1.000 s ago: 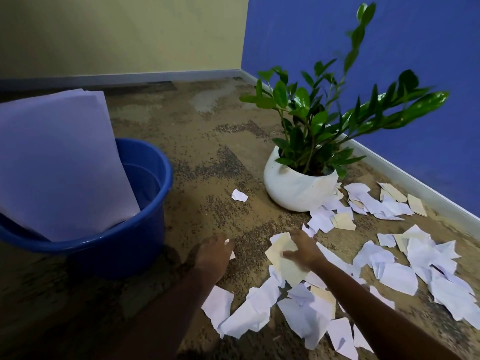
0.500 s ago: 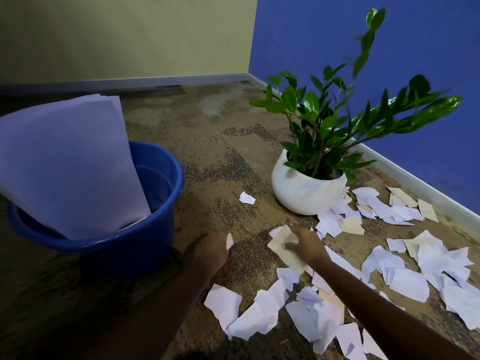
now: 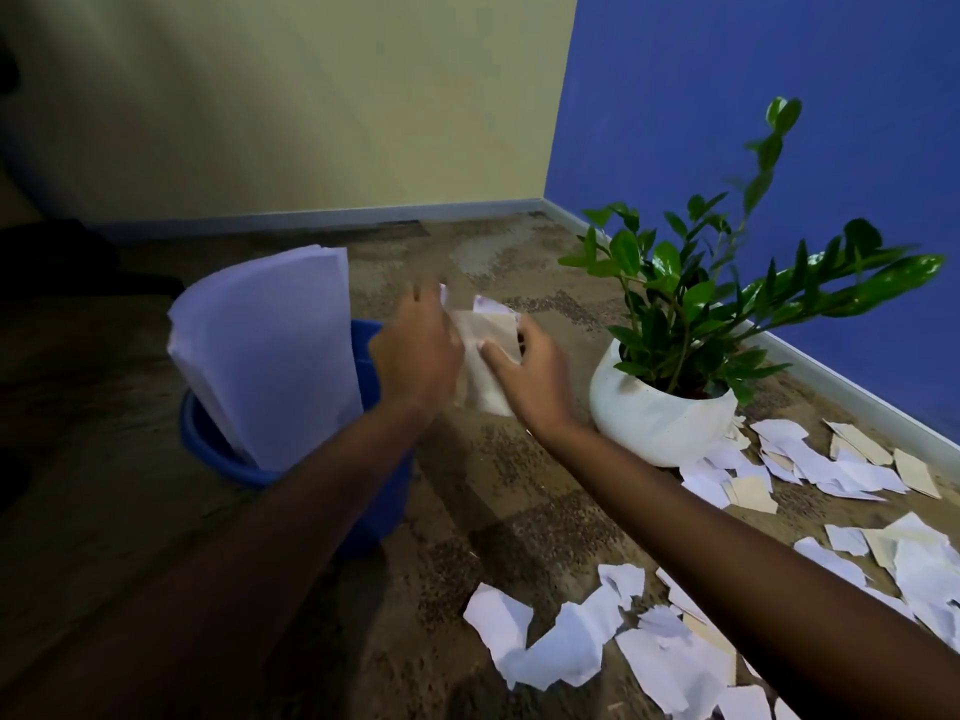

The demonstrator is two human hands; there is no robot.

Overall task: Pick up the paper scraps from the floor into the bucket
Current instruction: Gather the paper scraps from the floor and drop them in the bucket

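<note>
The cream scrap (image 3: pixel 485 387) is a torn, creased piece w/ a small white bit at its top edge, held up off the floor just right of the blue bucket (image 3: pixel 208 444) & between both hands. The R hand (image 3: pixel 530 376) grips it, thumb on the near face & fingers curled over the far edge. The L hand (image 3: pixel 415 350) is right beside its left edge, blurred, w/ a white sliver at the fingertips; can't tell if it grips anything. Count: 2 hands, 1 bucket w/ 1 sheaf of white sheets (image 3: pixel 270 350) standing in it, 1 potted plant (image 3: pixel 660 423), 1 scrap held, 20+ white & cream floor scraps (image 3: pixel 561 652) on the carpet (image 3: pixel 519 511), low & right, well apart from the hands.
</note>
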